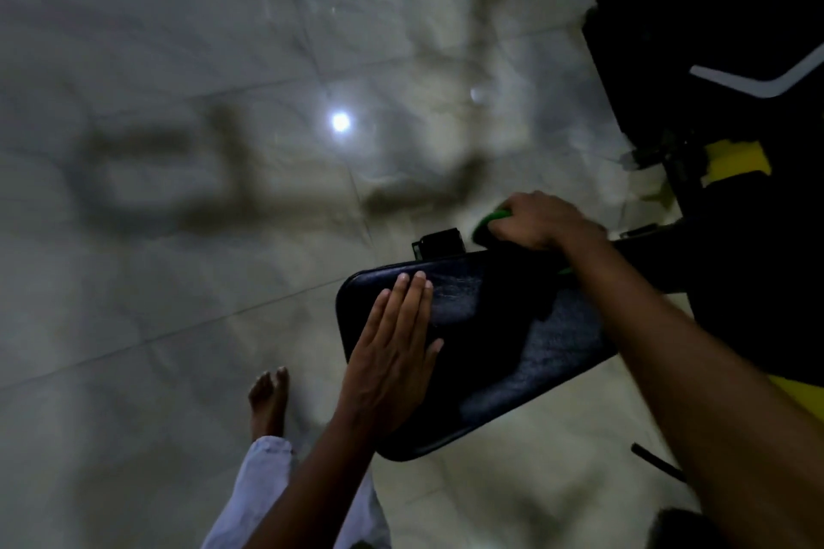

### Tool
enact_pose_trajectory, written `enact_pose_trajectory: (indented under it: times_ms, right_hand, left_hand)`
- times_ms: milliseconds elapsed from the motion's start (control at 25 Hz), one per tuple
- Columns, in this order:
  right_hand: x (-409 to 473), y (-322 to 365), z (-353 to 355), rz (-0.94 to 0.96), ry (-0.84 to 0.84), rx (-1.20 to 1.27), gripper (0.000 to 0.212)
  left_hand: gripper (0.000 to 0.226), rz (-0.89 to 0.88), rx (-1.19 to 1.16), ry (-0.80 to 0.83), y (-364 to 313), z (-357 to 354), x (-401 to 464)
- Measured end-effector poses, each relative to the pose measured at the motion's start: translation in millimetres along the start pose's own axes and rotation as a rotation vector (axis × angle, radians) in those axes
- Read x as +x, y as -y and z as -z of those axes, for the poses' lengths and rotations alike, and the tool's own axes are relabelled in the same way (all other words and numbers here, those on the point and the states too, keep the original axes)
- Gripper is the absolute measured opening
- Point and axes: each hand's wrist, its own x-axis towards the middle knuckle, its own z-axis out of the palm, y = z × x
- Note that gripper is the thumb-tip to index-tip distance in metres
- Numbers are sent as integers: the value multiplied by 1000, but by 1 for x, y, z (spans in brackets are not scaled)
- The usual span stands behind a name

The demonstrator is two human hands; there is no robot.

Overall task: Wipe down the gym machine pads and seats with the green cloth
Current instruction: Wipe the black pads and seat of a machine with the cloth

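A dark padded seat (486, 352) of the gym machine juts out over the floor at lower centre-right. My left hand (392, 352) lies flat on its near left part, fingers straight and together. My right hand (541, 221) grips the green cloth (490, 222) at the pad's far edge, fingers curled over it; only a small green fold shows past the knuckles. The pad's surface shows dull smeared patches.
The black and yellow machine frame (722, 156) fills the right side. A small black bracket (439, 243) sticks out behind the pad. My bare foot (267, 399) stands on the glossy tiled floor (178, 236), which stretches away to the left.
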Motion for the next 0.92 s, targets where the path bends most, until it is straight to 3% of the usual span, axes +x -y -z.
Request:
enact_pose_trajectory:
  times_ms: [160, 400, 600, 760, 840, 920]
  right_hand:
    - [-1, 54, -16, 255, -11, 13, 41]
    - [-9, -58, -3, -214, -211, -21, 38]
    - [5, -24, -22, 44, -249, 19, 39]
    - [0, -70, -21, -173, -432, 131, 38]
    - [1, -85, -20, -278, -521, 317, 40]
    - [1, -92, -24, -383, -584, 653, 55]
  left_hand:
    - [55, -10, 2, 10, 0, -1, 1]
    - [53, -128, 23, 62, -11, -2, 23]
    - [57, -342, 58, 179, -11, -9, 65]
    - [58, -362, 48, 200, -7, -4, 66]
    - [58, -379, 40, 209, -8, -2, 67]
    - [57, -395, 32, 209, -7, -2, 67]
